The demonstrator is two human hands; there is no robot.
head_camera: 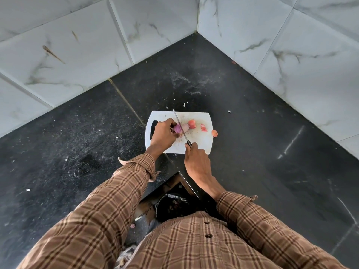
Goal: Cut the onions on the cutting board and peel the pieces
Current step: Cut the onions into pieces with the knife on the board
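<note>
Head camera view, looking down at a dark stone counter set into a corner of white marbled wall tiles: a person in a brown checked shirt cuts an onion on a white cutting board that lies on the counter. The left hand, fingers curled, grips a purple onion half near the board's handle slot, at the left side of the board. The right hand is closed round the dark handle of a knife, whose thin blade runs up and away across the board and passes between the held half and a paler piece lying just beside it (whether the edge is touching the board cannot be told). To the right on the board lie two more cut pieces, one near the middle and one farther right, their reddish skin showing. A fifth piece sits at the board's right edge, partly over the counter. Small white scraps dot the counter beyond the board's far edge. Below the counter's near edge, between the arms, a dark bin with a black liner is in view.
</note>
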